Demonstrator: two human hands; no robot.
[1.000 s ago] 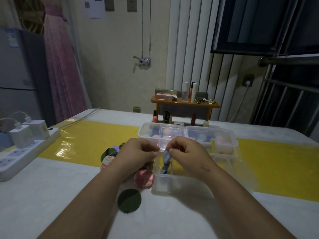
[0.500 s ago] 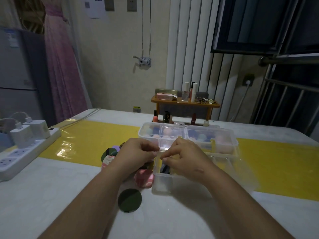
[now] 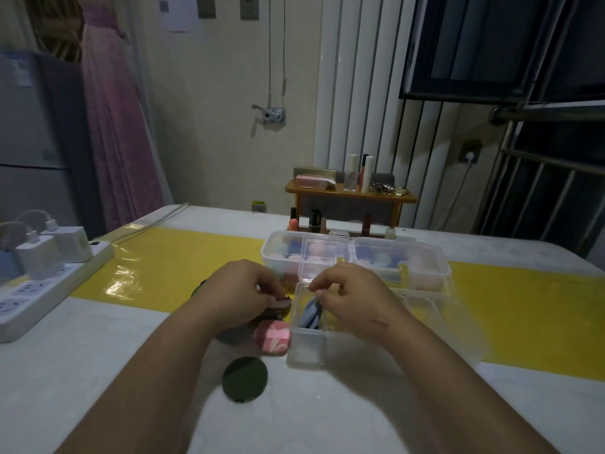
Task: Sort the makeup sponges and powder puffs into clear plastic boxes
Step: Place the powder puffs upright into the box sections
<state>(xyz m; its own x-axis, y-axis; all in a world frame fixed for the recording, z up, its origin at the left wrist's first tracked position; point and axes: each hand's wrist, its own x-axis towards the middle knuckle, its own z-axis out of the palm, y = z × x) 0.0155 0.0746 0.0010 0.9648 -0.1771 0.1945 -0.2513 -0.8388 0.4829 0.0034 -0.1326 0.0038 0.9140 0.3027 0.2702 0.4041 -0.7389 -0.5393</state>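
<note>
Over table (image 3: 98, 355), left hand (image 3: 239, 294) pinching pink puff (image 3: 281, 304), right hand (image 3: 355, 301) curled above clear box (image 3: 307, 350), grip unclear

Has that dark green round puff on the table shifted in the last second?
No. The dark green puff sits unmoved, off the clear box's near left corner.

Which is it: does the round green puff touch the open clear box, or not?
Apart. The head view shows bare white table between the round green puff and the open clear box's near wall.
</note>
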